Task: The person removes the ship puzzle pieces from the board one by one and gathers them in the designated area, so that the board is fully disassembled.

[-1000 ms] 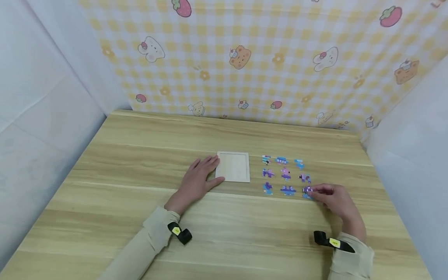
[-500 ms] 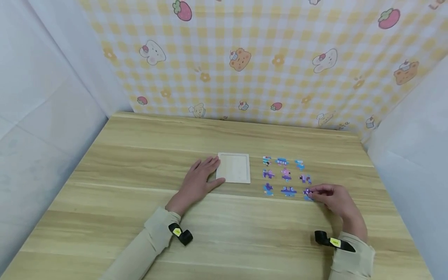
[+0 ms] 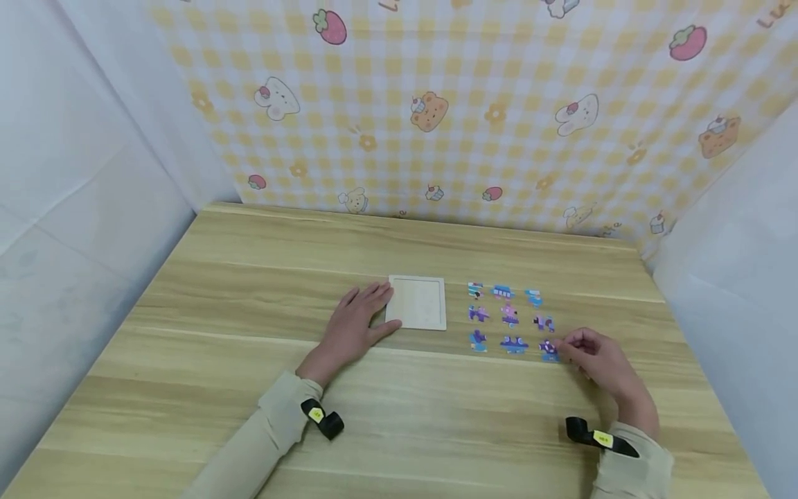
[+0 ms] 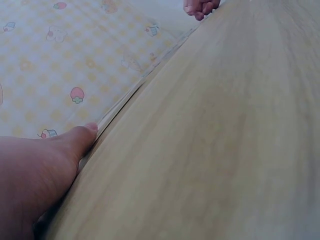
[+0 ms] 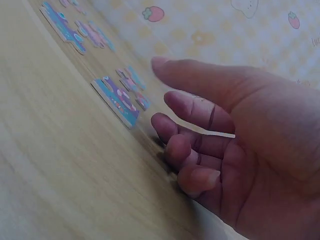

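My left hand (image 3: pixel 352 329) rests with spread fingers at the left edge of a square, pale wooden puzzle tray (image 3: pixel 418 303). Its fingertips and thumb touch the tray's border. To the right of the tray, several purple and blue jigsaw pieces lie apart in three rows. At the near right corner of this group is a purple and blue jigsaw piece (image 3: pixel 548 351), flat on the table. Just beside it hovers my right hand (image 3: pixel 601 360), holding nothing. In the right wrist view its thumb (image 5: pixel 200 77) stands away from the loosely bent fingers, and a gap separates them from the corner piece (image 5: pixel 117 102).
Other pieces, such as a blue jigsaw piece (image 3: pixel 514 344) and a pink one (image 3: pixel 509 315), lie nearby on the wooden table (image 3: pixel 399 409). A yellow checked cloth (image 3: pixel 374 111) hangs behind the table, with white sheets (image 3: pixel 81 166) at both sides.
My right hand has let go of the near right jigsaw piece and drawn slightly back to the right. The left hand stays on the tray. The head view has tilted up slightly.
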The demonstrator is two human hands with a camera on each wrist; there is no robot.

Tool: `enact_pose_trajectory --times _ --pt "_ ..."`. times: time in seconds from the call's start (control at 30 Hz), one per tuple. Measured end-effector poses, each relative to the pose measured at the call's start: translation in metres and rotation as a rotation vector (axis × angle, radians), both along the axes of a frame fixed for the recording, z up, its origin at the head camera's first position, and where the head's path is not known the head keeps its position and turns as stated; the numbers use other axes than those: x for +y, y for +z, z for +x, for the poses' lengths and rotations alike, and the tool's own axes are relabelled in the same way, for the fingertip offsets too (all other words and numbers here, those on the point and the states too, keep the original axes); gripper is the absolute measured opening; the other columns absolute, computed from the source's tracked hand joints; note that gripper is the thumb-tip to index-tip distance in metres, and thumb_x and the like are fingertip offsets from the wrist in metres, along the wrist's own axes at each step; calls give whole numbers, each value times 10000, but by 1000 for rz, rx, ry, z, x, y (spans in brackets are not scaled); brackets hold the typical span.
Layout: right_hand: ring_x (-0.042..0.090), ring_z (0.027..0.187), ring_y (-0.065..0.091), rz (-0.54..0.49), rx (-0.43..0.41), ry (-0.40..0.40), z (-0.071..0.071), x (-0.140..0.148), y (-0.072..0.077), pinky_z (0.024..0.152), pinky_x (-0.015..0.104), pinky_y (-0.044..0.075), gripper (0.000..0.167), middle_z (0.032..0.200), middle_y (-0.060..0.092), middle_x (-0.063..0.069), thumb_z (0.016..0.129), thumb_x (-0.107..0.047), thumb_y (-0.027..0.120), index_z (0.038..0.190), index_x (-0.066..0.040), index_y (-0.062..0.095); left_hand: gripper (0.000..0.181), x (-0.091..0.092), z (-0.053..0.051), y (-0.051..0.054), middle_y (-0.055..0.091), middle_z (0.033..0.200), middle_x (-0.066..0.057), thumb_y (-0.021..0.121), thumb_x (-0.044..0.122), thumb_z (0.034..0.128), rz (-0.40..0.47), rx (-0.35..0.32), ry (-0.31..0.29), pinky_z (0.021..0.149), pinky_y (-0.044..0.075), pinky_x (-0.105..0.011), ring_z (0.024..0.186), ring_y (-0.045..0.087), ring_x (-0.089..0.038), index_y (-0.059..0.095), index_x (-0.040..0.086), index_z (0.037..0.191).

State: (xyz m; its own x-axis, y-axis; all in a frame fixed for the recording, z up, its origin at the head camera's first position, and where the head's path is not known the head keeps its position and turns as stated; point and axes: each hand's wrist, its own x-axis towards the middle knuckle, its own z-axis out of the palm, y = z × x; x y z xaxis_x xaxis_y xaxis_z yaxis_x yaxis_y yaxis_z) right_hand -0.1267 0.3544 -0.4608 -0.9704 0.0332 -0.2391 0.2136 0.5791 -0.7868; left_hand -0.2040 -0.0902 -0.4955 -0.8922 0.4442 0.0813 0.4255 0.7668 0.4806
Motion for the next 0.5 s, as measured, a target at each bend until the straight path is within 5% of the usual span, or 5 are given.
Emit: enact_pose_trajectory --times 0.23,0.33,0.5 --pt "110 551 450 -52 41 -43 8 0 -6 473 284 396 411 744 568 -70 1016 -346 568 857 32 586 670 2 -2 -5 344 1580 14 543 486 994 178 27 19 1213 108 -411 1464 302 -193 356 143 1539" --pt "106 566 444 -76 84 -54 13 -11 -13 477 292 387 398 748 571 -98 1015 -301 580 794 28 546 611 1 2 -9 368 1571 -7 537 421 1015 256 31 73 1206 154 -419 1447 336 -223 378 134 1530" --pt "113 625 456 -99 144 -64 16 -52 -26 548 294 404 325 694 512 -18 986 -256 633 781 -6 594 550 0 19 -15 390 1557 -11 506 381 1036 260 46 143 1196 192 -437 1439 352 -229 418 103 1502"
